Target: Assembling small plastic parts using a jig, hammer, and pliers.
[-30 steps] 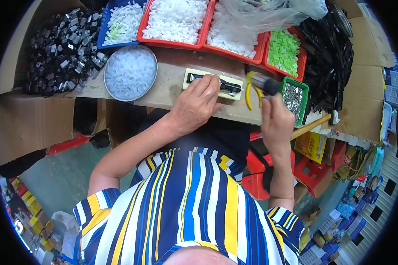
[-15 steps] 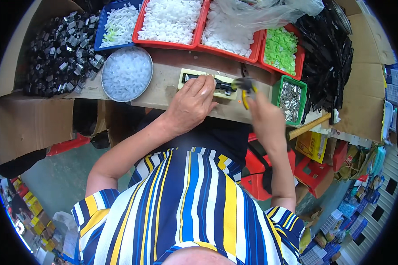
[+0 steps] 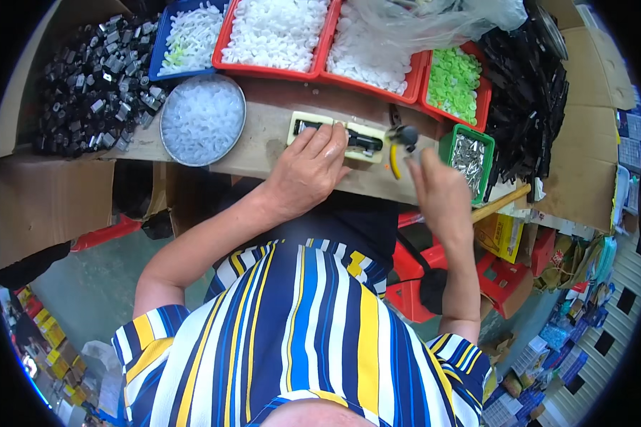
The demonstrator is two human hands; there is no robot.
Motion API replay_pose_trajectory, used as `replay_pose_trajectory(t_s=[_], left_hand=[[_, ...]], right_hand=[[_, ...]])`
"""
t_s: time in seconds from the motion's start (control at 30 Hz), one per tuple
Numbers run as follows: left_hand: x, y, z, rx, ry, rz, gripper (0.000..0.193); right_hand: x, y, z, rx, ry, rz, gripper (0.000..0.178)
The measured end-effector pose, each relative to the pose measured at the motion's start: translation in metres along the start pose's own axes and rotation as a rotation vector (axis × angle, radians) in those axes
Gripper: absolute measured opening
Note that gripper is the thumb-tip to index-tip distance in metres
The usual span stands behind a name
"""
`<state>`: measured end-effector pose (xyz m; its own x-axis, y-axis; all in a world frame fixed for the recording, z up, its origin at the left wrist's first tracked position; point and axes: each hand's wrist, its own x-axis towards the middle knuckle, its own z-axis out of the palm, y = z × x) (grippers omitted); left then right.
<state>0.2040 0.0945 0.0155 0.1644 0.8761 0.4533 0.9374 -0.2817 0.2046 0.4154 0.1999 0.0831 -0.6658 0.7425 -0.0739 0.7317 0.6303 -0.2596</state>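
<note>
My left hand (image 3: 312, 167) lies over a cream block-shaped fixture (image 3: 297, 117), its fingers pressing on a black part (image 3: 364, 141) set in the block's recess. The fingers hide the middle of that part. Just right of the block, my right hand (image 3: 438, 186) is closed, blurred by motion, around what looks like a small hammer with a dark, rounded head (image 3: 406, 135). Most of its handle is hidden in the fingers. Pliers with a yellow handle (image 3: 395, 162) lie beneath the hammer head, partly covered.
A green tray (image 3: 466, 161) of small metal pins stands right of my right hand. Red trays (image 3: 319, 73), a blue tray (image 3: 154, 60) and a round dish (image 3: 165, 146) hold plastic pieces. Dark parts (image 3: 96, 85) pile up left, long black strips (image 3: 527, 99) right. A wooden stick (image 3: 502, 203) juts over the edge.
My right hand and the hammer have moved right, away from the block, showing more of the black part's right end. My left hand stays put.
</note>
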Motion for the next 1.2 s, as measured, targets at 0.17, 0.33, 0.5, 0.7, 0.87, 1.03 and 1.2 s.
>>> replay_pose_trajectory(t_s=[0.17,0.33,0.5,0.7,0.87,1.03,1.2], left_hand=[[0.002,-0.005,-0.006,-0.135,0.016,-0.042,0.044],[0.016,-0.009,-0.004,-0.156,0.004,-0.061,0.042],[0.023,-0.012,-0.008,-0.299,-0.032,-0.095,0.042],[0.028,-0.006,-0.024,-0.464,0.022,-0.195,0.036],[0.027,-0.003,-0.022,-0.533,0.080,-0.160,0.030],[0.022,-0.003,-0.026,-0.521,0.011,-0.182,0.033],[0.019,-0.001,-0.035,-0.547,-0.070,-0.298,0.030]], right_hand=[[0.043,0.037,-0.015,-0.059,0.335,0.005,0.025],[0.087,0.080,-0.012,-0.313,0.468,-0.116,0.022],[0.074,0.065,-0.011,-0.266,0.505,-0.124,0.018],[0.019,0.015,0.018,-0.002,0.062,-0.125,0.033],[0.016,0.010,0.029,0.012,0.041,-0.100,0.031],[0.021,-0.004,0.028,-0.243,0.034,0.062,0.024],[0.009,0.010,0.037,-0.099,0.146,-0.048,0.014]])
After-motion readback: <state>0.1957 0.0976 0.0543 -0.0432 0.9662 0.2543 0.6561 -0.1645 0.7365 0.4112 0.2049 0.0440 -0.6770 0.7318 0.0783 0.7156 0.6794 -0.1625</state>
